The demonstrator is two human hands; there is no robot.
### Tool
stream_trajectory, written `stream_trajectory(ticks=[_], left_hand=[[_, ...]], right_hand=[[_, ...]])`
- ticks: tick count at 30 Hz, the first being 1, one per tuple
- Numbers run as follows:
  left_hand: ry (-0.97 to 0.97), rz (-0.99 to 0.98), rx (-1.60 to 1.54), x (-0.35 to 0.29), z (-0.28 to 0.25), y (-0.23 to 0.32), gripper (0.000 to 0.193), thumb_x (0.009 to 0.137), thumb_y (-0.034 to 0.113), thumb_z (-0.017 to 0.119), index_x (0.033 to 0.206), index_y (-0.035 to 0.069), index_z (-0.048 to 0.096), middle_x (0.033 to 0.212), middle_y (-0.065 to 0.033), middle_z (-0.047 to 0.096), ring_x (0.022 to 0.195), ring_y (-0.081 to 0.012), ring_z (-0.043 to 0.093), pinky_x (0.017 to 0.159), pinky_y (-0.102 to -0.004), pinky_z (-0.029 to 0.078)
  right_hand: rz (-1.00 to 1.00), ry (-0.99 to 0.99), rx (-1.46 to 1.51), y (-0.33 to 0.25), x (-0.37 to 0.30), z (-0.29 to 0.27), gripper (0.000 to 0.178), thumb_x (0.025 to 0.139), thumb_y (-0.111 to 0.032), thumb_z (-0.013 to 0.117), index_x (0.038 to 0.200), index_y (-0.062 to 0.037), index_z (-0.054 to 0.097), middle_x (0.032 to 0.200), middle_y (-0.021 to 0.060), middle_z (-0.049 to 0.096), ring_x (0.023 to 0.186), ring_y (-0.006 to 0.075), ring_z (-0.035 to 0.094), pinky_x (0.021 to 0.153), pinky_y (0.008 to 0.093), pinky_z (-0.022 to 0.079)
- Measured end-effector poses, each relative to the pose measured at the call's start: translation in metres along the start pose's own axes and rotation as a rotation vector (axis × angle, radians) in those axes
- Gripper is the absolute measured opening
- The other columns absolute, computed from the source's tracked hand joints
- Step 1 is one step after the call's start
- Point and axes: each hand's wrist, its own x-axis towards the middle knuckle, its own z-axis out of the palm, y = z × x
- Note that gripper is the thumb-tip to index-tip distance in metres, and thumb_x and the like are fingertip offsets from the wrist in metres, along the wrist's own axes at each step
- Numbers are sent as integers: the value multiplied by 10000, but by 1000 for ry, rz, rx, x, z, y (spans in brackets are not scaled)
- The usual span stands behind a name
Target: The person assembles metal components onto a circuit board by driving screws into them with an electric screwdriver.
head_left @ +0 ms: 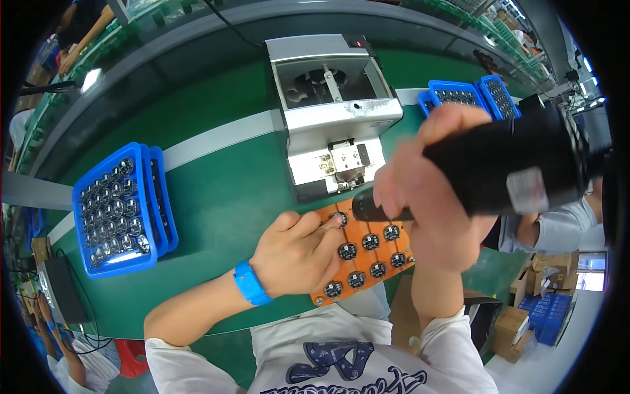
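An orange fixture board (359,262) lies near the bench's front edge, with small round black parts (371,241) seated in rows on it. At its far left corner, the curled fingers of my left hand (295,255) press on one round part (339,219); a blue band circles that wrist. My right hand (433,197), blurred by motion, is wrapped around a black electric screwdriver (508,161). The tool is tilted, its narrow nose reaching down-left close beside the part under my left fingers. Whether its bit touches that part is hidden.
Beyond the board stands a grey metal machine (338,118). Stacked blue trays (110,269) of shiny round parts sit at left; further blue trays (453,85) stand at back right. Cardboard boxes (508,331) are on the floor at right. Other people work nearby.
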Motion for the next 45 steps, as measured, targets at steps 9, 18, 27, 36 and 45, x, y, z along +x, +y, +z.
stream_trajectory(ticks=[9,18,27,36,45], left_hand=[[-38,12,-57,2,-2,-2,352,625,161,668,962,60,643,1075,-97,730,814,-168,541,746,-323,370],[-28,-32,-109,2,-3,-5,463,593,147,637,1029,-8,652,667,-2,562,750,-197,488,726,-334,358],[-33,-56,-205,5,-7,-11,514,591,125,621,1081,-28,652,791,-40,545,740,-224,475,675,-361,369],[-84,-110,-162,1,-7,-3,451,653,92,629,1086,-33,654,857,-65,586,766,-240,498,663,-373,390],[136,-166,-223,-4,1,9,343,771,132,733,1084,17,652,1020,-74,712,856,-237,593,719,-370,508]], right_hand=[[-33,-50,-83,22,-20,3,325,824,82,618,1089,-8,454,675,79,568,537,134,560,520,270,486],[-62,-72,-62,29,-21,8,306,814,96,637,1070,12,491,747,88,607,592,125,601,551,264,512],[-176,-149,-291,30,-21,8,275,809,79,669,1034,21,520,794,85,622,650,125,624,599,268,544],[42,45,107,35,-30,4,247,830,90,621,1022,4,491,701,83,582,555,141,583,517,282,513],[-49,100,204,2,22,-3,338,874,-1,581,1180,104,483,640,99,545,494,171,539,513,316,475]])
